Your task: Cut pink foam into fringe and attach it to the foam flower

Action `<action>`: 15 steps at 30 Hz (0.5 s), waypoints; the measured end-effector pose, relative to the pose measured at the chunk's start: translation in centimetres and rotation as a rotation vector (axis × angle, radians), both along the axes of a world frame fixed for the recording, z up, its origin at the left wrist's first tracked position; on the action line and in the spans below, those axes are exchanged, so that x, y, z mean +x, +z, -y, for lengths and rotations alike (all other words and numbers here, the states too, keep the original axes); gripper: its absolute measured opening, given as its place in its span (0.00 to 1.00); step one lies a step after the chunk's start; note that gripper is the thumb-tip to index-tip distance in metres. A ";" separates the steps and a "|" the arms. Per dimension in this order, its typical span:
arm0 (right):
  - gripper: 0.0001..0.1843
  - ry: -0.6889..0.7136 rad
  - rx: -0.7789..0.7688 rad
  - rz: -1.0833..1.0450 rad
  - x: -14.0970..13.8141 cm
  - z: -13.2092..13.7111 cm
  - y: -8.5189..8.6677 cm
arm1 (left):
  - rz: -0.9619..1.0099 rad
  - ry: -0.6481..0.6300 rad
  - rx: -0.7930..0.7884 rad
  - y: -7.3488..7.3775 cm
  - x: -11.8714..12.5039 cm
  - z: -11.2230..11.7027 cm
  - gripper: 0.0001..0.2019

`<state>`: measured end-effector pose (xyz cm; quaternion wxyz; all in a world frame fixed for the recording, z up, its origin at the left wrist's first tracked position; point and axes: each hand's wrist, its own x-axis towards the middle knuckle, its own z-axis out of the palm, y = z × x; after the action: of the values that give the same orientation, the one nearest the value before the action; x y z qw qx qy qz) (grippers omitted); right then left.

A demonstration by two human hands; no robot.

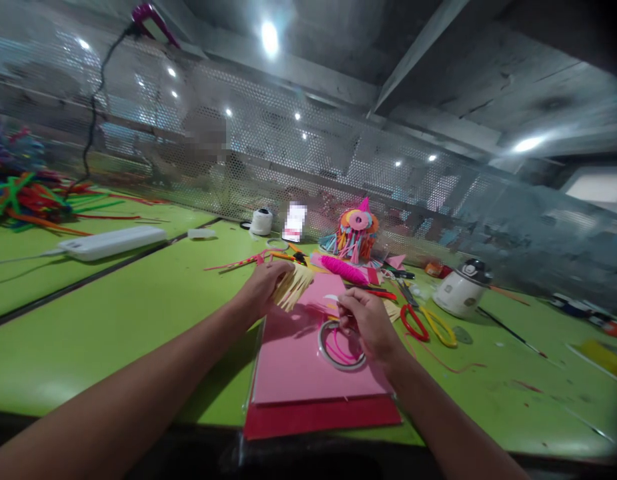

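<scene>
My left hand (pixel 272 285) is closed on a cream fringed paper strip (pixel 294 288), its cut strands hanging to the right. Across from it, my right hand (pixel 371 323) pinches with thumb and fingers; a small white strip (pixel 331 297) shows at the fingertips, its kind unclear. Beneath that hand a roll of tape (pixel 324 353) rests on pink paper sheets (pixel 298 373). A red sheet (pixel 318 419) sticks out below the pink ones at the front edge.
Red-and-yellow-handled scissors (pixel 438 325) lie right of the sheets, near a white pot-shaped device (pixel 455 293). Behind stand a colourful fringed paper craft (pixel 358 230), bright pink yarn (pixel 344 270), a thread spool (pixel 261 222) and a phone (pixel 294 223). A power strip (pixel 115 243) lies left.
</scene>
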<state>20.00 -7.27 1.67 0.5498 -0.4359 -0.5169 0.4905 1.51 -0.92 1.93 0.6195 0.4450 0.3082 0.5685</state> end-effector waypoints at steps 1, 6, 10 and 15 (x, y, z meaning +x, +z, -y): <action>0.09 -0.004 -0.001 -0.004 0.0 0.0 0.0 | -0.009 -0.020 0.011 0.0 -0.1 0.0 0.06; 0.08 0.007 0.008 0.003 0.4 -0.2 0.1 | -0.044 -0.039 -0.002 0.3 -0.2 0.3 0.06; 0.08 0.017 -0.009 -0.012 0.8 -0.5 0.5 | -0.058 -0.100 -0.009 0.7 -0.4 0.3 0.05; 0.08 -0.032 0.025 0.041 1.7 -1.3 0.6 | -0.080 -0.125 -0.011 0.9 -0.4 0.3 0.04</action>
<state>21.74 -5.96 2.30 0.5522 -0.4472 -0.5271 0.4662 1.16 -1.20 2.78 0.6432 0.4823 0.3074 0.5091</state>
